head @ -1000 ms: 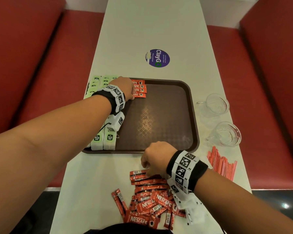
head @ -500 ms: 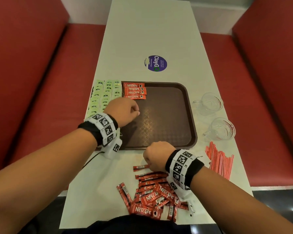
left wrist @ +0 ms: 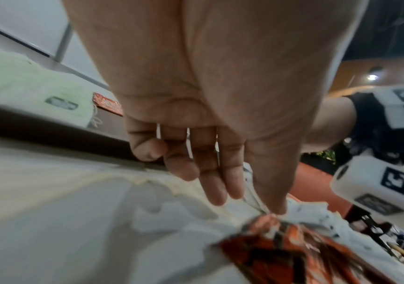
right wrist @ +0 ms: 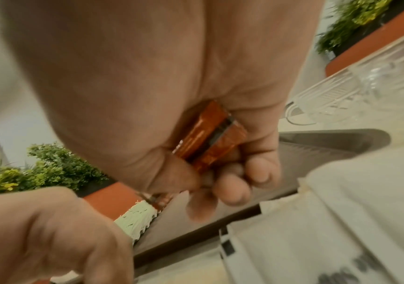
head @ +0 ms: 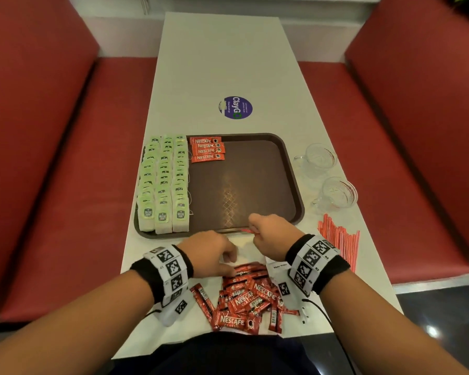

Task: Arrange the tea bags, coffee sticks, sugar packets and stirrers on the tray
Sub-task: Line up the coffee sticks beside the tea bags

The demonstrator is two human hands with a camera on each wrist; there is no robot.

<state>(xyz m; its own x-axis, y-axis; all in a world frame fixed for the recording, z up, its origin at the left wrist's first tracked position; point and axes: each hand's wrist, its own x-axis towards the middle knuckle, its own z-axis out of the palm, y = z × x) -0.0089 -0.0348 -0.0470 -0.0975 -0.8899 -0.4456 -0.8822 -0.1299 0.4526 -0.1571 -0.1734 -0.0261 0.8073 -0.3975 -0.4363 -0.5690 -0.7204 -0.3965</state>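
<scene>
A brown tray [head: 255, 185] holds three columns of green tea bags [head: 163, 185] on its left side. Several red coffee sticks [head: 207, 150] lie in a stack at its far edge. My right hand [head: 256, 233] hovers at the tray's near rim. Its fingers are curled round a couple of coffee sticks [right wrist: 210, 142]. My left hand [head: 228, 259] is over the far end of the loose coffee stick pile [head: 247, 299]. Its fingers [left wrist: 218, 182] are extended, and the thumb tip is at the pile's edge [left wrist: 293, 249].
Red-and-white stirrers [head: 339, 239] lie at the right near the table edge. Two glass cups [head: 320, 158] [head: 339, 193] stand to the right of the tray. White packets [head: 278, 266] lie under my right wrist. A round purple sticker [head: 235, 107] is beyond the tray. Red benches flank the table.
My left hand came back from the coffee sticks at the tray's far edge to the loose pile. My right hand rose from the pile to the tray's near rim with sticks in it.
</scene>
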